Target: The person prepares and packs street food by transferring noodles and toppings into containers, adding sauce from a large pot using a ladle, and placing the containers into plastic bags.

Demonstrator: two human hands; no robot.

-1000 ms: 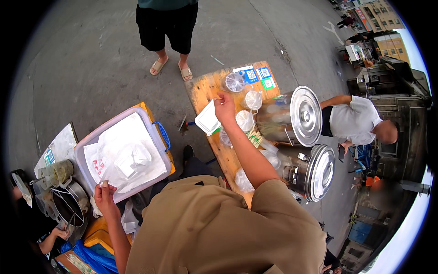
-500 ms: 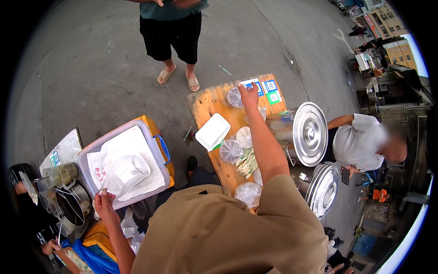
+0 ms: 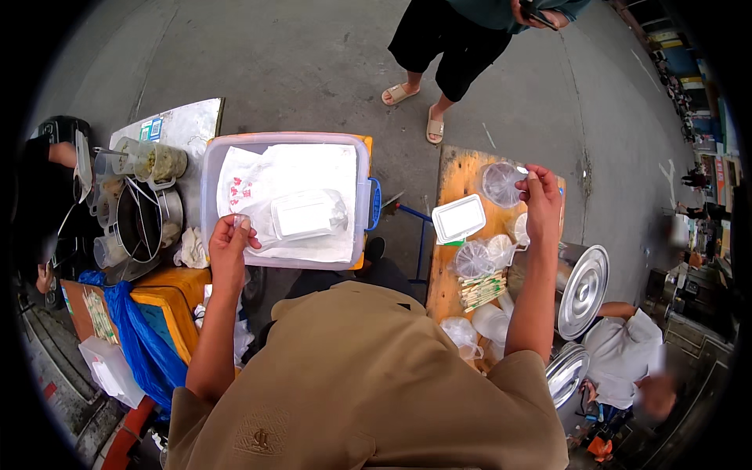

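While the right hand [image 3: 539, 190] pinches a clear round lid [image 3: 501, 183] over the wooden table [image 3: 458, 168], the left hand [image 3: 229, 244] grips a plastic bag [image 3: 290, 176] at the bin [image 3: 362, 168] rim. A white box [image 3: 458, 218] lies just below the lid

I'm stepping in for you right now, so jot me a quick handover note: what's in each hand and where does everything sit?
Left hand: pinching the edge of a plastic bag at the clear storage bin.
Right hand: grip on a small clear plastic lid over the wooden table.
White foam box sits shut on the table, clear cups and wrapped chopsticks beside it.
Done: box closed. Left: lid not yet on anything.
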